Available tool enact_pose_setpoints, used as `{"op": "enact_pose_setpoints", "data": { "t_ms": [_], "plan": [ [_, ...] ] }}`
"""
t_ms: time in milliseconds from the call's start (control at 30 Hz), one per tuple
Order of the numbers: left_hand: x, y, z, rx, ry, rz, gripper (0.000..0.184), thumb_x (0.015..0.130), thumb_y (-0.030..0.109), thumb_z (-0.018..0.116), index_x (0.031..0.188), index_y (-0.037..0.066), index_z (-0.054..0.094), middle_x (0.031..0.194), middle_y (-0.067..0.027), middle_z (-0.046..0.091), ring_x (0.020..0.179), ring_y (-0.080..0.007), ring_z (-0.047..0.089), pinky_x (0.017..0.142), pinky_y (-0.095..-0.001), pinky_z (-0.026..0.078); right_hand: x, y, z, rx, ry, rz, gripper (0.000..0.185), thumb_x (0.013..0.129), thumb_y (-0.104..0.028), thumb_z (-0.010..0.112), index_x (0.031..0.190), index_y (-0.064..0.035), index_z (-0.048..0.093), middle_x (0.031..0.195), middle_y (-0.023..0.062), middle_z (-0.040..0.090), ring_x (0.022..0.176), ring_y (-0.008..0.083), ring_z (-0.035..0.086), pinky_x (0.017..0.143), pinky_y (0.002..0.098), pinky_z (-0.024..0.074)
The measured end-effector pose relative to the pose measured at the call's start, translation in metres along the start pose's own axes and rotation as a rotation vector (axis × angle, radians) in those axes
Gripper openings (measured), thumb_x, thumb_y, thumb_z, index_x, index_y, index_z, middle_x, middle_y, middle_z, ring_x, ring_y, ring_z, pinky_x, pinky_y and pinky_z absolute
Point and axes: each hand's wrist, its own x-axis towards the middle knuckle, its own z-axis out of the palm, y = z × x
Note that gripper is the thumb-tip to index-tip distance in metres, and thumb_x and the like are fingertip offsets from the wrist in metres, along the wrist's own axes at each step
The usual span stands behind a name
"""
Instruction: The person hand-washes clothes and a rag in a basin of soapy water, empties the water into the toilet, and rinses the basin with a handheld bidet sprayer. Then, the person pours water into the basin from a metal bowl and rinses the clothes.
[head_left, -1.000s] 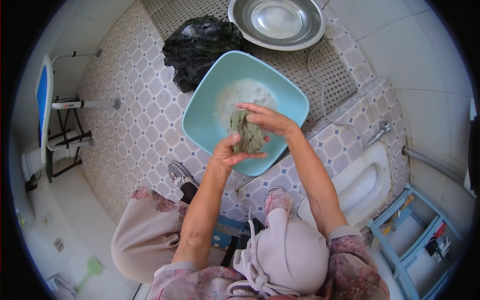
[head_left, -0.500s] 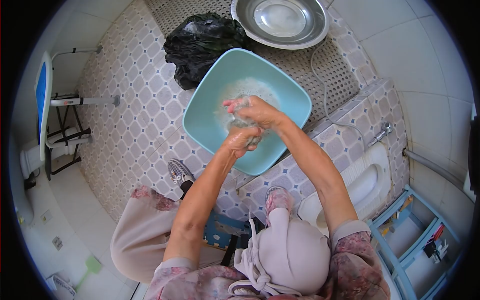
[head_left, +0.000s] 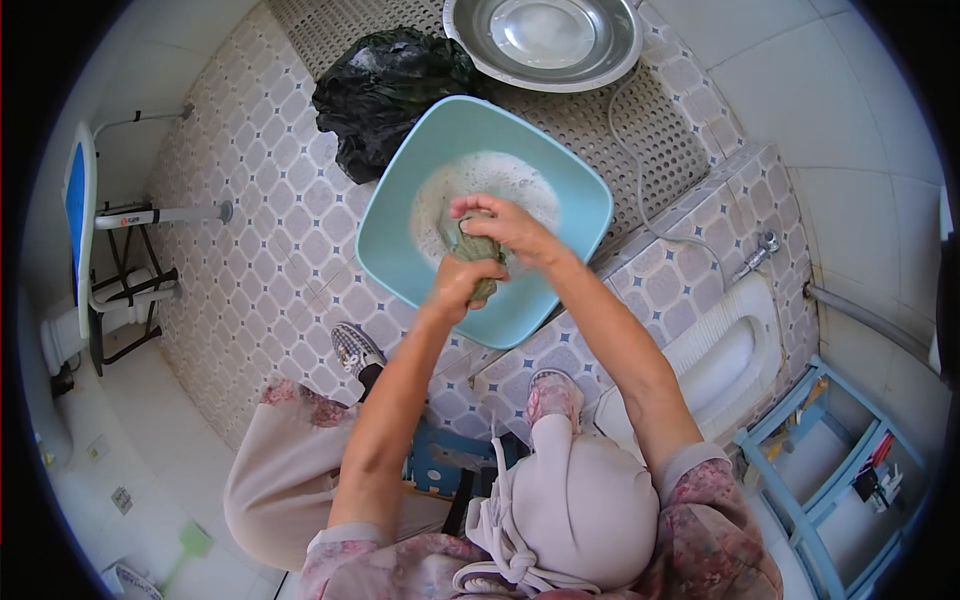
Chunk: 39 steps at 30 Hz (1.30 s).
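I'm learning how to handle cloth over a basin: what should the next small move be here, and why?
I'd probably close the right hand more firmly around the upper end of the green cloth: its fingers look partly extended there, while the left hand wraps the lower part. The blue basin, with foamy water, lies below to catch drips.

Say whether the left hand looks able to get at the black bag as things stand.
Probably not straight away: the left hand is closed around the cloth, and the wall of the basin stands between it and the black bag.
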Motion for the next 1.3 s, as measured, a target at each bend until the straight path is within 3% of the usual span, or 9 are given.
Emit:
{"op": "enact_pose_setpoints", "data": {
  "t_ms": [167,267,367,667,967,1067,1167,1267,1300],
  "plan": [
    [-0.020,0.008,0.015,-1.000,-0.609,-0.203,0.043,0.089,0.023,0.061,0.122,-0.004,0.052,0.109,-0.0292,0.057,0.060,-0.0077,0.046,0.034,-0.0154,0.036,-0.009,-0.012,-0.002,0.648,-0.604,-0.083,0.063,0.089,-0.023,0.063,0.145,-0.0062,0.042,0.138,0.0185,0.050,0.122,0.0248,0.055,0.095,0.0381,0.0509],
    [-0.022,0.005,0.035,-1.170,-0.627,-0.190,0.039,0.089,0.022,0.062,0.117,-0.003,0.052,0.104,-0.0242,0.058,0.061,-0.0089,0.047,0.033,-0.0156,0.036,-0.030,-0.033,0.022,0.669,-0.502,0.002,0.061,0.091,-0.017,0.060,0.147,-0.0053,0.039,0.125,0.0138,0.058,0.101,0.0209,0.062,0.088,0.0338,0.0545],
    [-0.029,0.012,0.039,-0.954,-0.401,-0.104,0.030,0.087,0.019,0.066,0.107,0.001,0.053,0.096,-0.0164,0.058,0.061,-0.0093,0.047,0.033,-0.0173,0.033,-0.007,-0.027,-0.001,0.220,-0.526,0.090,0.053,0.092,-0.013,0.055,0.144,-0.0045,0.045,0.111,0.0118,0.064,0.085,0.0155,0.063,0.081,0.0298,0.0553],
    [-0.004,-0.005,0.049,-0.299,0.216,0.056,0.023,0.078,0.008,0.067,0.097,0.007,0.054,0.074,-0.0029,0.055,0.053,-0.0122,0.052,0.035,-0.0258,0.032,0.001,-0.027,0.020,-0.138,-0.169,-0.014,0.043,0.087,-0.004,0.048,0.128,0.0010,0.060,0.087,0.0067,0.061,0.062,0.0103,0.056,0.064,0.0236,0.0497],
    [0.022,-0.056,0.031,0.530,0.671,0.564,0.038,0.077,0.016,0.072,0.105,-0.005,0.058,0.088,-0.0178,0.069,0.078,-0.0246,0.068,0.066,-0.0360,0.050,0.013,0.022,0.038,-0.078,0.342,-0.050,0.023,0.090,-0.002,0.042,0.097,0.0011,0.063,0.077,0.0068,0.060,0.056,0.0124,0.056,0.055,0.0307,0.0495],
    [0.017,-0.056,0.023,0.633,0.691,0.458,0.044,0.078,0.020,0.071,0.109,-0.007,0.057,0.091,-0.0224,0.069,0.089,-0.0359,0.068,0.076,-0.0422,0.050,0.018,0.033,0.045,-0.144,0.508,-0.018,0.020,0.090,-0.005,0.044,0.098,-0.0007,0.062,0.075,0.0112,0.063,0.062,0.0208,0.062,0.060,0.0358,0.0513],
    [0.020,-0.045,0.019,0.799,0.676,0.345,0.055,0.075,0.023,0.075,0.115,-0.007,0.051,0.088,-0.0259,0.068,0.088,-0.0435,0.066,0.078,-0.0468,0.052,0.030,0.057,0.045,-0.409,0.715,-0.256,0.019,0.090,-0.007,0.049,0.102,-0.0028,0.062,0.082,0.0171,0.066,0.076,0.0291,0.066,0.067,0.0392,0.0523],
    [0.018,-0.025,0.015,0.839,0.641,0.124,0.065,0.074,0.025,0.076,0.123,-0.005,0.045,0.098,-0.0270,0.065,0.094,-0.0446,0.063,0.081,-0.0484,0.051,0.020,0.046,0.052,-0.528,0.712,-0.203,0.019,0.088,-0.010,0.054,0.104,-0.0015,0.061,0.094,0.0233,0.066,0.089,0.0368,0.064,0.077,0.0397,0.0519],
    [0.023,-0.032,0.008,0.919,0.685,0.280,0.069,0.073,0.025,0.077,0.126,-0.004,0.043,0.102,-0.0268,0.062,0.097,-0.0443,0.061,0.081,-0.0483,0.051,0.020,0.050,0.051,-0.606,0.687,-0.234,0.020,0.088,-0.010,0.055,0.105,-0.0009,0.061,0.096,0.0221,0.066,0.090,0.0347,0.064,0.079,0.0385,0.0517]
  ]
}}
